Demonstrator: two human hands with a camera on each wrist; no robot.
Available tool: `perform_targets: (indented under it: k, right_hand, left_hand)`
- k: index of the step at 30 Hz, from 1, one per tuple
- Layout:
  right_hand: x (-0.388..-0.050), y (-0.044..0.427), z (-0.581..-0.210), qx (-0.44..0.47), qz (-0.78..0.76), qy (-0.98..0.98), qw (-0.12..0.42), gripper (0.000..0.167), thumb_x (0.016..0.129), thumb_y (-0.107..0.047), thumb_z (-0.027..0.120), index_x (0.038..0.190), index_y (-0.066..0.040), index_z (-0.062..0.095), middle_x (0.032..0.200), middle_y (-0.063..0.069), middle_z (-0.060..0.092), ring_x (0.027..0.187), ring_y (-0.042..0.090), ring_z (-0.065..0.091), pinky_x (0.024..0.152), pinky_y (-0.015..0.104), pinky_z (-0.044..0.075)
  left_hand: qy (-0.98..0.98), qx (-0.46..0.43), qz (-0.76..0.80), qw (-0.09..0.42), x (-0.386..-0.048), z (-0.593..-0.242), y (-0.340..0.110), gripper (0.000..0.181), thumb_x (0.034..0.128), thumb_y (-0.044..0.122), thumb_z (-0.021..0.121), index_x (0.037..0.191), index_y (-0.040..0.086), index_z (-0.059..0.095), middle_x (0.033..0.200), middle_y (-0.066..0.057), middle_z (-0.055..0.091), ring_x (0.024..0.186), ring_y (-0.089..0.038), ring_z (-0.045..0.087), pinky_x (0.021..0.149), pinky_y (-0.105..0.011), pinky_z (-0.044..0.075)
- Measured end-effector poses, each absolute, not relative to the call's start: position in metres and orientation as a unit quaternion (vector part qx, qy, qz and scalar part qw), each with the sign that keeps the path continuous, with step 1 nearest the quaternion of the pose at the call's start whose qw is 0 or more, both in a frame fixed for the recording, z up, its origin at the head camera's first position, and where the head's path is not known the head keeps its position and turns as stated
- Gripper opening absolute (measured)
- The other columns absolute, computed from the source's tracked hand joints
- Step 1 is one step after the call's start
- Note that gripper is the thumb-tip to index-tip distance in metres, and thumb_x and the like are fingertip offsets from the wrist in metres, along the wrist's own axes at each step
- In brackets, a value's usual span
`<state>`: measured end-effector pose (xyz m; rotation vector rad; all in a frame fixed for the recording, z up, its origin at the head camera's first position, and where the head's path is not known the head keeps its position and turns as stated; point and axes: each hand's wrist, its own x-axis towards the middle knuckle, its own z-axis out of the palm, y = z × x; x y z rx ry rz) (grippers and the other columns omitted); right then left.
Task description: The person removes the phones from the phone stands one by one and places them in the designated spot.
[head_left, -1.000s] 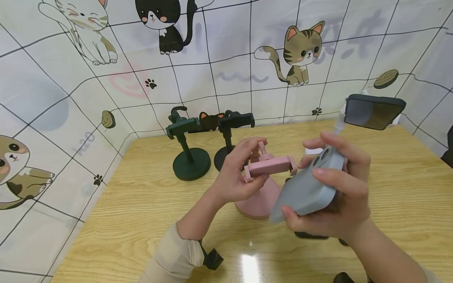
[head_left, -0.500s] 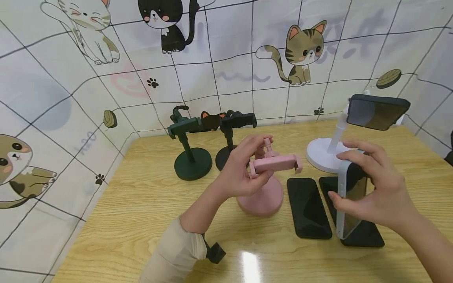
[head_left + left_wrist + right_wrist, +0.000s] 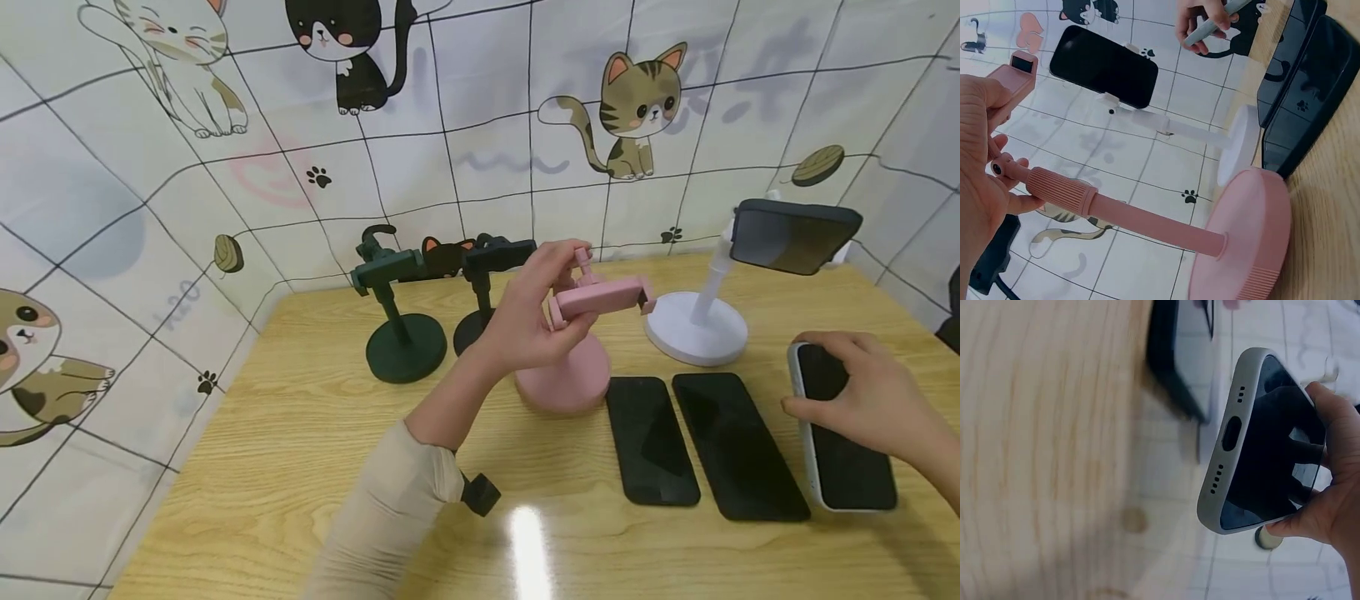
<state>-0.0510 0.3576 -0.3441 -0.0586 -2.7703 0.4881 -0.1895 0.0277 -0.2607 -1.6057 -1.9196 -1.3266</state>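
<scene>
Grn stand (image 3: pixel 392 313) upright on wood table (image 3: pixel 300 467), blk stand (image 3: pixel 483 287) just beside it, both nr cloth backdrop (image 3: pixel 480 96) w/ cartoon cats (image 3: pixel 641 108). Wht stand (image 3: pixel 696 337) at R, dark phone (image 3: pixel 795 237) sideways on top. In front: blk phone (image 3: pixel 652 442) flat, 2nd blk phone (image 3: pixel 738 446) next to it.

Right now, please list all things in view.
green stand: 1, green, back left
black stand: 1, black, back centre
pink stand: 1, pink, centre
white stand: 1, white, back right
mounted phone: 1, black, on white stand
loose phones: 2, black, on table
cased phone: 1, pale case, front right
table: 1, yellowish, below
backdrop: 1, white, behind
dark object: 1, black, right edge
sleeve: 1, beige, left arm
wrist device: 1, black, left wrist
left hand: 1, gripping pink stand
right hand: 1, holding cased phone
</scene>
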Motion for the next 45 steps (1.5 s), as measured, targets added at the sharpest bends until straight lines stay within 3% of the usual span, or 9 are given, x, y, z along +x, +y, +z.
perform_targets:
  k: [5, 10, 28, 35, 45]
  right_hand:
    - [-0.059, 0.373, -0.355, -0.051, 0.168, -0.976, 0.128, 0.076, 0.064, -0.026, 0.077, 0.120, 0.010, 0.038, 0.114, 0.042, 0.030, 0.099, 0.057, 0.029, 0.071, 0.068, 0.029]
    - [-0.067, 0.380, -0.363, -0.041, 0.181, -0.976, 0.115, 0.073, 0.064, -0.024, 0.077, 0.118, 0.010, 0.040, 0.113, 0.040, 0.033, 0.102, 0.055, 0.029, 0.072, 0.067, 0.029]
    - [-0.077, 0.377, -0.369, 0.002, 0.205, -0.977, 0.063, 0.070, 0.065, -0.024, 0.077, 0.116, 0.009, 0.044, 0.110, 0.039, 0.037, 0.094, 0.054, 0.039, 0.069, 0.064, 0.034]
    - [-0.080, 0.377, -0.370, 0.004, 0.195, -0.980, 0.035, 0.073, 0.066, -0.029, 0.077, 0.118, 0.009, 0.043, 0.111, 0.039, 0.037, 0.094, 0.055, 0.040, 0.070, 0.065, 0.035]
    - [-0.081, 0.381, -0.369, -0.003, 0.198, -0.980, 0.006, 0.072, 0.069, -0.032, 0.075, 0.118, 0.008, 0.042, 0.109, 0.043, 0.030, 0.099, 0.055, 0.029, 0.068, 0.065, 0.035]
  left_hand:
    - [-0.676, -0.548, -0.465, 0.160, -0.201, -0.261, 0.040, 0.054, 0.0734, 0.006, 0.066, 0.121, -0.003, 0.044, 0.107, -0.012, 0.049, 0.085, -0.019, 0.045, 0.072, -0.018, 0.041]
    - [-0.683, -0.543, -0.465, 0.154, -0.208, -0.261, 0.053, 0.055, 0.0734, 0.005, 0.066, 0.123, -0.003, 0.043, 0.113, -0.013, 0.047, 0.089, -0.019, 0.044, 0.075, -0.016, 0.042]
    - [-0.697, -0.562, -0.409, 0.174, -0.224, -0.276, 0.061, 0.058, 0.0741, 0.007, 0.066, 0.125, -0.004, 0.040, 0.118, -0.015, 0.043, 0.079, -0.017, 0.044, 0.071, -0.016, 0.036]
    - [-0.727, -0.535, -0.402, 0.156, -0.223, -0.275, 0.063, 0.060, 0.0770, 0.007, 0.064, 0.129, -0.001, 0.036, 0.125, -0.013, 0.039, 0.086, -0.017, 0.044, 0.074, -0.015, 0.037]
    - [-0.770, -0.482, -0.404, 0.106, -0.226, -0.268, 0.072, 0.057, 0.0816, 0.009, 0.060, 0.132, 0.005, 0.033, 0.130, -0.011, 0.036, 0.101, -0.016, 0.044, 0.075, -0.017, 0.040]
